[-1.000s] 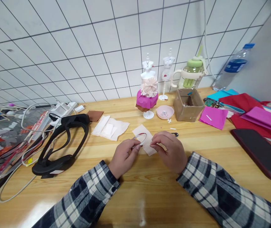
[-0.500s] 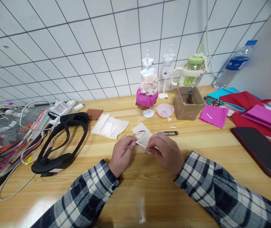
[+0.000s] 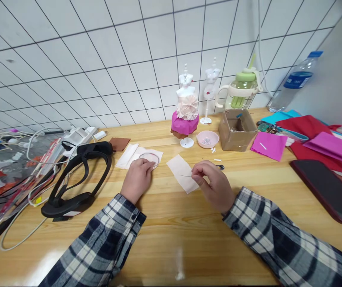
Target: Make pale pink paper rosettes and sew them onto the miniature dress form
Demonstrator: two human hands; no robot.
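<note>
My left hand (image 3: 137,179) is closed on the near right edge of a thin ring-shaped coil (image 3: 153,154), over pale cloth pieces (image 3: 126,156) at centre left. Pinched between the fingertips of my right hand (image 3: 212,185) is a thin needle-like piece (image 3: 185,175), which points left above a pale pink cloth rectangle (image 3: 179,169). Behind my right hand the end of a small black tool (image 3: 220,167) shows; the rest is hidden. A small mannequin (image 3: 185,101) in a pale pleated top and magenta skirt stands farther back.
A pink dish (image 3: 208,139), a cardboard box (image 3: 237,133) and a lidded jug (image 3: 244,89) stand behind my right hand. A phone (image 3: 326,191) and coloured cloths (image 3: 314,129) lie right. Black headgear (image 3: 78,181) and cables lie left.
My left hand has moved left with the coil, away from my right hand and onto the pale cloth. My right hand has barely moved; the thin piece in its fingers now shows.
</note>
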